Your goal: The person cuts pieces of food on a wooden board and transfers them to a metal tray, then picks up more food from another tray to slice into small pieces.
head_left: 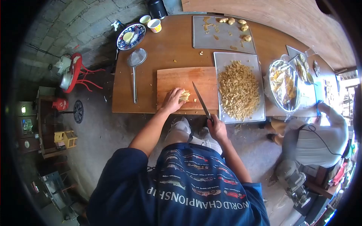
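Observation:
My left hand [173,100] rests on the wooden cutting board [169,77], its fingers curled against a small bunch of pale yellow sliced pieces [184,96] that look like ginger. A few loose bits lie beside them. In my right hand [217,128] is the handle of a kitchen knife [202,101]. Its long blade slants up and left over the board's right part, apart from the bunch. Right of the board, a metal tray [262,107] bears a large heap of chopped pale pieces [240,90].
Another tray [226,35] behind holds several whole pieces and peelings. A long-handled strainer [134,77], a patterned plate [141,34] and cups [154,25] stand left. A plastic-lined bowl [282,84] is at right, near another person [320,139] at the table.

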Motion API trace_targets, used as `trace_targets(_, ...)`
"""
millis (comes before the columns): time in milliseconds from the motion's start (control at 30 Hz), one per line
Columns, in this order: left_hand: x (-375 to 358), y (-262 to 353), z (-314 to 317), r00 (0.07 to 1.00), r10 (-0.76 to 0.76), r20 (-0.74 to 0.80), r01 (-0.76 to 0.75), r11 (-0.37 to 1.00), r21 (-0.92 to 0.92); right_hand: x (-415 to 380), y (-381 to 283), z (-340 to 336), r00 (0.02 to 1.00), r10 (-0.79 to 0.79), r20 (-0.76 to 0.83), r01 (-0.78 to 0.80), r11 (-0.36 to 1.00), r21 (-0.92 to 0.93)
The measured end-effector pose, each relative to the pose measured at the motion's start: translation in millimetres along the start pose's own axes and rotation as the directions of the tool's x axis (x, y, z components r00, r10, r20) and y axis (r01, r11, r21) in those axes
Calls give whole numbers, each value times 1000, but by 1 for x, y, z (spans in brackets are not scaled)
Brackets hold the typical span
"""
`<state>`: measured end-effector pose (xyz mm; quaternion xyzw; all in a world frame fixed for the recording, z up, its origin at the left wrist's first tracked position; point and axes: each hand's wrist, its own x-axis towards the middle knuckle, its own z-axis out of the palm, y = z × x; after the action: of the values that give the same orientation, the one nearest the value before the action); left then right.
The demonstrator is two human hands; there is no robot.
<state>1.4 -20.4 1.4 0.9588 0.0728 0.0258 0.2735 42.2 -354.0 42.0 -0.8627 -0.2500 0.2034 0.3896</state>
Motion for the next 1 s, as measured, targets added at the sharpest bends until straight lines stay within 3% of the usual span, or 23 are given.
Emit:
trace_targets(33,1,3,-6,1000,4,-6,-4,1000,-2,4,3,9,994,-92,-57,92,996,2)
trace_targets(100,-3,3,-15,1000,20,0,-20,1000,-3,3,0,20,997,-72,-15,73,997,20)
trace_targets(167,1,-5,-18,999,33,20,-33,999,-12,-2,-10,28,998,67,-2,-66,996,58)
trace_targets(267,1,-16,-9,994,96,56,-95,995,-17,-16,-12,45,983,158,-92,-151,985,84)
trace_targets(367,10,-19,-11,982,169,88,-168,986,-14,-34,-38,62,936,286,-207,-277,958,71)
trace_targets(500,9,-28,-25,962,236,140,-232,972,-42,-43,-73,82,870,430,-241,-407,902,141)
trace_targets(633,11,-40,-32,924,343,168,-334,939,-82,-36,-100,103,837,468,-282,-445,884,144)
trace_targets(833,20,-39,-23,921,366,135,-364,931,-42,-23,-119,140,836,460,-300,-448,887,112)
trace_targets(1000,21,-48,-29,853,464,238,-466,883,-53,-20,-118,156,838,413,-357,-418,906,68)
